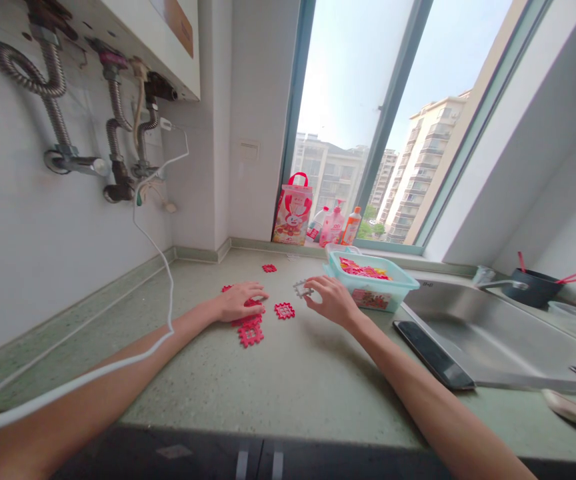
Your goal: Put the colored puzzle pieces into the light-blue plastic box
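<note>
My right hand [332,300] pinches a grey square toothed building piece [301,289] just above the counter. To the left, my left hand [241,302] rests with fingers stretched over several red toothed pieces, partly hiding them. Below its fingers one red square piece [251,335] shows plainly, with an open grid in its middle. Between my hands a separate red piece [285,311] lies flat. Farther back sits a smaller-looking red piece [269,269]. Beside my right wrist stands a pale turquoise tub [378,298] holding many red and some yellow pieces.
A black phone [434,355] lies on the counter [313,393] by the steel sink [468,327]. Bottles [333,227] and a red-and-white bag [293,215] stand at the window. A white cable [171,293] hangs from the wall and crosses in front of my left forearm.
</note>
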